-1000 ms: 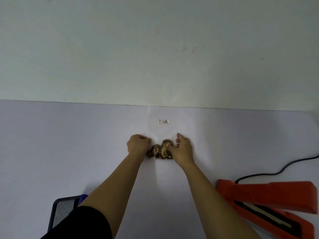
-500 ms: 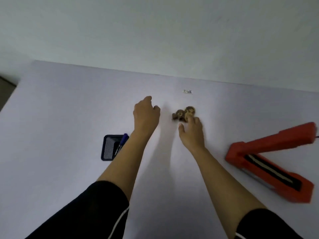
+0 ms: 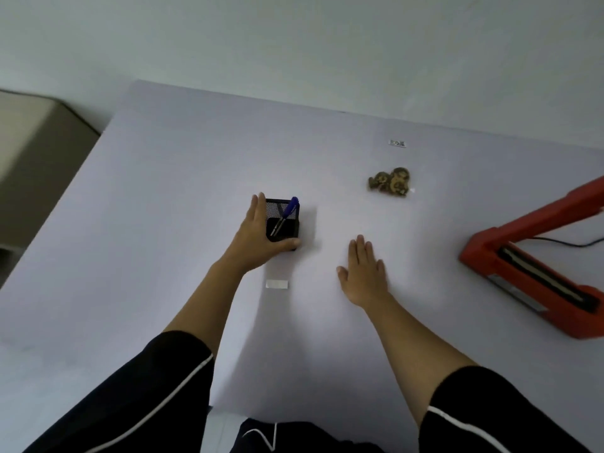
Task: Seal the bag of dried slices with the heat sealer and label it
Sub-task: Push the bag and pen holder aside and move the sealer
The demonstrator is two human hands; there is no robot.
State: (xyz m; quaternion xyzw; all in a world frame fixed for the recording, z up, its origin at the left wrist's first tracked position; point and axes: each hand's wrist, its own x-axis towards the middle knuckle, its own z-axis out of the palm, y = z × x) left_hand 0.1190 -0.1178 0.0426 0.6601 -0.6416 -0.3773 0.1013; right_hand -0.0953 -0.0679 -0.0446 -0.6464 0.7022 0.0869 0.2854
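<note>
Fingers [image 3: 257,209] of the left hand [image 3: 256,237] lie together along the left wall of a mesh holder [image 3: 283,227], thumb across its near side, seemingly clasping it; a blue pen [image 3: 289,209] stands inside. Right hand [image 3: 364,276] lies flat on the table [image 3: 163,223], fingers together, thumb splayed. Bag of dried slices [image 3: 390,182] rests far right of the holder, untouched; heat sealer [image 3: 536,273] gapes open at right; blank label [image 3: 276,284] lies just near of the holder.
</note>
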